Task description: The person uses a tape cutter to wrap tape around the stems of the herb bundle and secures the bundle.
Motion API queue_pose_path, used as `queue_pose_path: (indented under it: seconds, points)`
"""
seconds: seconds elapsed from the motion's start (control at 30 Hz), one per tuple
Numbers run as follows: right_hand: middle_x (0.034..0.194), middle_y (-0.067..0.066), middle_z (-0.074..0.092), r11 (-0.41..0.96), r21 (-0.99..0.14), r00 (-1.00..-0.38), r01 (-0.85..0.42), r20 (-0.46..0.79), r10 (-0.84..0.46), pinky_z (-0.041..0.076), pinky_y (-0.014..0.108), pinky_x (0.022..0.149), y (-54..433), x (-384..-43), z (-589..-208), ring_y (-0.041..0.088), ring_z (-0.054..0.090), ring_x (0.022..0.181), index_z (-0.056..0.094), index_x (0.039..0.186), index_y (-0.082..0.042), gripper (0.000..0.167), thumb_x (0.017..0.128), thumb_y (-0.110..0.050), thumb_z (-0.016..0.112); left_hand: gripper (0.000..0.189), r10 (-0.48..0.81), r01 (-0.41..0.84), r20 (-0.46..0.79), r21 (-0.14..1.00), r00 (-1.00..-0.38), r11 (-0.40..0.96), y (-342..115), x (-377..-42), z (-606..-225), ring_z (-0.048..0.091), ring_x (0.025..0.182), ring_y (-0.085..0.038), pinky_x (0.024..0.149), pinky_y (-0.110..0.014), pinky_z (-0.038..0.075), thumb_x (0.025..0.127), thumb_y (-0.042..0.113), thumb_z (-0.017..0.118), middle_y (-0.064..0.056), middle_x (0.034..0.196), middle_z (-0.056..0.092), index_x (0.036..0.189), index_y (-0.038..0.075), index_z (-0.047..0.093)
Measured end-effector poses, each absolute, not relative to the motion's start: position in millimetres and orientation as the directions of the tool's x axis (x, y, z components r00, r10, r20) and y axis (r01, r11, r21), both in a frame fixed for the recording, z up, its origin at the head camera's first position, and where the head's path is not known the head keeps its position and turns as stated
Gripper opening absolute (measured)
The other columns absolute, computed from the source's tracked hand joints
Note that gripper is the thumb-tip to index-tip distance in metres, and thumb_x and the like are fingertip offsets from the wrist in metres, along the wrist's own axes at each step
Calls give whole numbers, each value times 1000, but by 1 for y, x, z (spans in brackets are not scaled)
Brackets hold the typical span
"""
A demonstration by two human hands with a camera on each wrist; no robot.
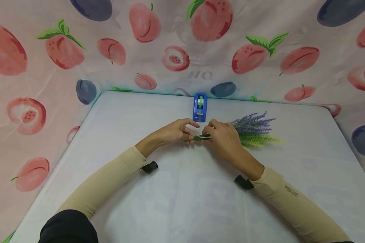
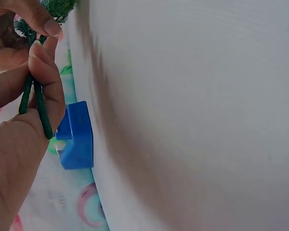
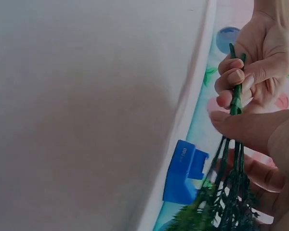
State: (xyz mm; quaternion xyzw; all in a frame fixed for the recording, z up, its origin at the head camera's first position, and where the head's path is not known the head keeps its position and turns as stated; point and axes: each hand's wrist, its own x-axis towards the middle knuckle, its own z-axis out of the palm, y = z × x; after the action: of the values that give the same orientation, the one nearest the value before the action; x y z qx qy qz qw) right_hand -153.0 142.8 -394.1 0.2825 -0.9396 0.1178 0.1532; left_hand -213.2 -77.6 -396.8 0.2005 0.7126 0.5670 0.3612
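A bunch of artificial flowers has purple lavender-like sprigs point(image 1: 253, 123) and yellow-green sprigs point(image 1: 258, 139), held sideways above the white table. Its thin green stems point(image 1: 203, 137) run between both hands. The left hand point(image 1: 178, 131) pinches the stem ends between thumb and fingers; in the left wrist view two green stem ends point(image 2: 42, 108) cross its palm. Nearer the flower heads, the right hand point(image 1: 225, 138) grips the bunch. The right wrist view shows its thumb point(image 3: 243, 126) lying across the stems, with its fingers behind, partly hidden by foliage point(image 3: 231, 202).
A blue tape dispenser point(image 1: 199, 107) with a green roll stands just beyond the hands, near the table's back edge. The table wears a white cloth point(image 1: 182, 202). Fruit-printed fabric point(image 1: 207, 60) rises behind it and at the sides. Black wrist cameras point(image 1: 149, 167) sit at both cuffs.
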Motion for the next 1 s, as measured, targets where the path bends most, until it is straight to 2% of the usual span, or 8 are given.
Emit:
queue_pose_path:
  seconds: [0.1, 0.17, 0.37, 0.47, 0.63, 0.83, 1.0]
  points:
    - [96, 5, 63, 819, -155, -811, -552, 329, -484, 51, 50, 89, 144, -153, -395, 25, 66, 81, 79, 97, -13, 22, 79, -17, 90, 35, 699, -84, -276, 951, -659, 297, -79, -213, -397, 68, 94, -32, 82, -35, 53, 100, -7, 51, -25, 112, 72, 134, -3, 57]
    - [96, 5, 64, 819, -161, -813, -551, 326, -482, 52, 49, 88, 145, -154, -396, 24, 66, 80, 80, 98, -13, 21, 80, -17, 89, 29, 701, -51, -263, 950, -663, 308, -79, -212, -398, 68, 95, -33, 84, -35, 54, 100, -5, 52, -22, 112, 72, 126, -3, 64]
    - [92, 3, 65, 814, -196, -818, -547, 330, -471, 52, 37, 62, 149, -154, -397, 21, 62, 69, 82, 99, -14, 19, 81, -18, 87, 24, 692, 15, -231, 944, -684, 330, -81, -210, -398, 69, 97, -37, 86, -42, 55, 102, 0, 54, -22, 104, 73, 118, -1, 72]
    - [93, 3, 67, 812, -214, -825, -542, 319, -467, 52, 36, 59, 150, -154, -397, 20, 63, 68, 82, 101, -14, 19, 82, -19, 86, 24, 694, 34, -225, 940, -683, 338, -81, -210, -398, 69, 96, -37, 85, -43, 56, 103, 1, 54, -22, 104, 73, 119, -1, 72]
    - [94, 2, 71, 811, -271, -848, -519, 285, -447, 55, 39, 64, 151, -156, -396, 20, 67, 75, 80, 102, -14, 19, 84, -20, 84, 23, 708, 113, -183, 930, -682, 349, -79, -213, -402, 71, 94, -33, 81, -39, 57, 103, -2, 53, -21, 107, 72, 118, -4, 70]
    - [94, 1, 75, 808, -304, -860, -504, 268, -435, 55, 38, 66, 150, -159, -395, 19, 70, 79, 80, 103, -13, 18, 86, -19, 83, 20, 685, 208, -129, 899, -717, 387, -78, -212, -402, 70, 90, -30, 76, -30, 53, 101, -3, 55, -18, 102, 73, 110, -3, 73]
    - [95, 0, 77, 811, -329, -873, -485, 235, -427, 55, 38, 68, 150, -162, -393, 17, 71, 80, 80, 104, -13, 17, 88, -18, 81, 17, 663, 273, -107, 854, -741, 444, -77, -210, -401, 68, 97, -19, 86, -29, 52, 97, -2, 64, -9, 103, 75, 107, 3, 76]
